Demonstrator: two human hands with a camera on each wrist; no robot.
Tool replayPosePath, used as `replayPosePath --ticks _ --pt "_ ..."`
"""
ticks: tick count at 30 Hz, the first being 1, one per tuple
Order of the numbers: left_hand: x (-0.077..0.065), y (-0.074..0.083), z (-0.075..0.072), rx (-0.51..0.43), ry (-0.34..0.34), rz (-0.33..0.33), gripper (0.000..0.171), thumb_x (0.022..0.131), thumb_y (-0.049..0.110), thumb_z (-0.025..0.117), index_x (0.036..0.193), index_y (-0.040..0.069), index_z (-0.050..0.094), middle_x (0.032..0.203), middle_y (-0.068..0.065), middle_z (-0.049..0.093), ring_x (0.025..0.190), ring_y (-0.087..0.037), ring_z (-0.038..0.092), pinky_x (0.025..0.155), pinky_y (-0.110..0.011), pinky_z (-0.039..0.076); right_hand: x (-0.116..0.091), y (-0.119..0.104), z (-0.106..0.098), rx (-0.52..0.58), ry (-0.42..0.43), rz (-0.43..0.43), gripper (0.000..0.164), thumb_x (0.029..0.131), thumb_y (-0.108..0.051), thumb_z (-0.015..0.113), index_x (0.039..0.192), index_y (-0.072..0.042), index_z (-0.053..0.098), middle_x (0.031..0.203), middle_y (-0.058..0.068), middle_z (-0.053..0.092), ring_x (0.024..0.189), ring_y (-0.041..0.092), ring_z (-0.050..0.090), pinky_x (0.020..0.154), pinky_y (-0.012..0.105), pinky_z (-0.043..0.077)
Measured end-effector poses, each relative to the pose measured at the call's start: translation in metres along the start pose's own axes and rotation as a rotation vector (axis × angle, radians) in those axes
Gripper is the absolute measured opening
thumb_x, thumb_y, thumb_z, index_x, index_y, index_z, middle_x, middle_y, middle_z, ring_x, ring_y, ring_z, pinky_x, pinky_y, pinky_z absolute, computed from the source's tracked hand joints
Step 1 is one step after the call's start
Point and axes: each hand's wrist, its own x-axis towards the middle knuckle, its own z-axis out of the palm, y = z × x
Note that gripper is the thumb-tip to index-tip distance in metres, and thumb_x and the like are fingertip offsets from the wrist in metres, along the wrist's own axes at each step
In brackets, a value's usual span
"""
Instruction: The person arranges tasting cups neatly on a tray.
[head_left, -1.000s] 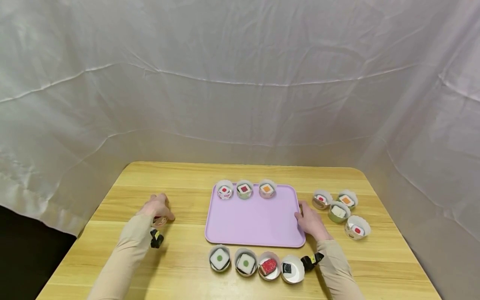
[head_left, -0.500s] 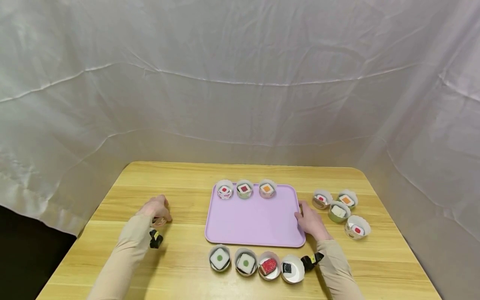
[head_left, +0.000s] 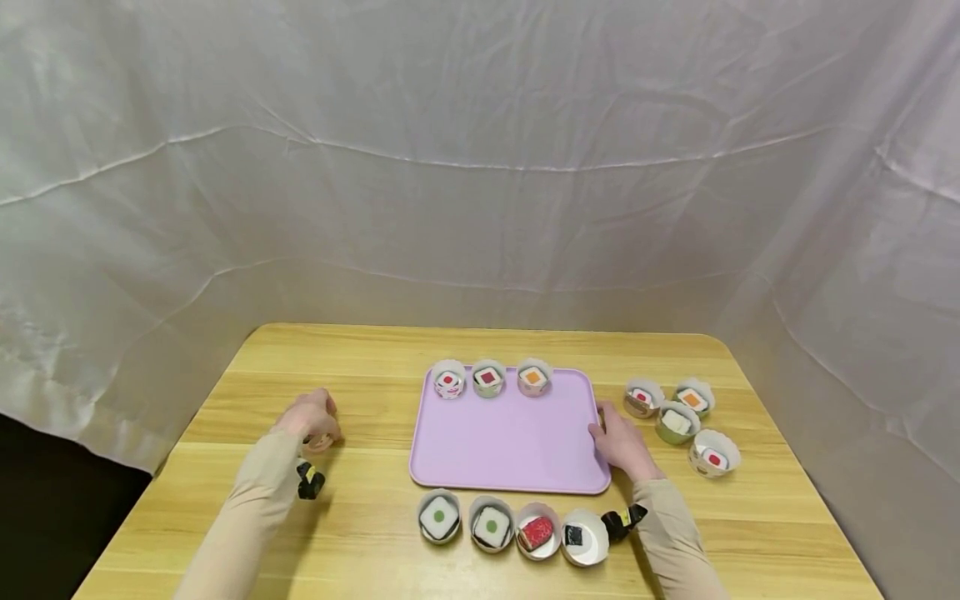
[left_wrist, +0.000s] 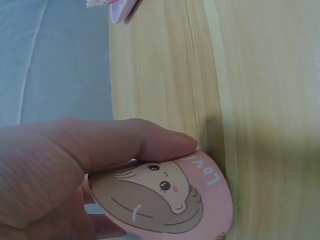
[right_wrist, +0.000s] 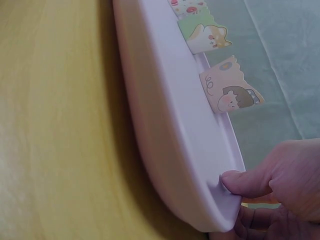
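Closely seen, the left wrist view gives the printing on the pink cup (left_wrist: 165,205), a cartoon face and the word LOVE; in the head view this cup, well to the left of the lilac tray (head_left: 510,442), lies mostly hidden beneath the left hand (head_left: 307,417), whose thumb and fingers pinch it. The right wrist view shows how the right hand (right_wrist: 285,185) grips the tray's right edge, thumb over the rim and fingers beneath. It also reveals cartoon figures on the three far cups (head_left: 489,392) along the tray's far edge; the head view shows their square fillings instead. Only the head view includes the four side cups (head_left: 669,433), clustered right of the tray, and the four near cups (head_left: 555,520), in a row before it.

A tabletop (head_left: 367,508) surrounds the tray; a curtain (head_left: 487,217) hangs behind it.

Pale wood grain marks the tabletop; the curtain is greyish, creased fabric. The tray is a smooth, round-cornered rectangle, and the cups have scalloped rims. Beige sleeves (head_left: 251,500) cover the forearms.
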Motion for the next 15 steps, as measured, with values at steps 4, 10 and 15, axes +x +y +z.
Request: replayPosePath --ticks 4,10,15 --pt "-0.0031 0.0003 0.0014 -0.004 0.049 0.022 0.047 0.080 0.010 0.073 0.120 -0.004 0.052 0.111 -0.024 0.059 0.084 -0.028 0.054 0.068 -0.035 0.046 0.0001 -0.0005 -0.0003 -0.002 0.000 -0.002 0.047 0.103 -0.013 0.048 0.144 0.007 0.039 0.135 0.038 0.053 0.123 0.054 0.054 0.103 0.062 0.044" --pt "-0.0038 0.0007 0.0051 0.018 0.105 0.049 0.049 0.079 0.014 0.074 0.120 -0.003 0.053 0.117 -0.028 0.062 0.092 -0.033 0.059 0.077 -0.043 0.049 0.0017 0.0006 0.0005 -0.001 -0.005 -0.001 0.048 0.103 -0.015 0.047 0.145 0.007 0.038 0.136 0.038 0.053 0.124 0.054 0.053 0.104 0.062 0.043" --pt "-0.0063 0.0024 0.0091 0.016 0.146 0.080 0.047 0.078 0.015 0.075 0.117 -0.002 0.056 0.119 -0.028 0.063 0.096 -0.035 0.060 0.079 -0.046 0.049 0.0024 0.0013 0.0012 0.005 -0.001 -0.002 0.048 0.103 -0.015 0.047 0.145 0.007 0.038 0.136 0.038 0.054 0.123 0.054 0.054 0.103 0.062 0.043"
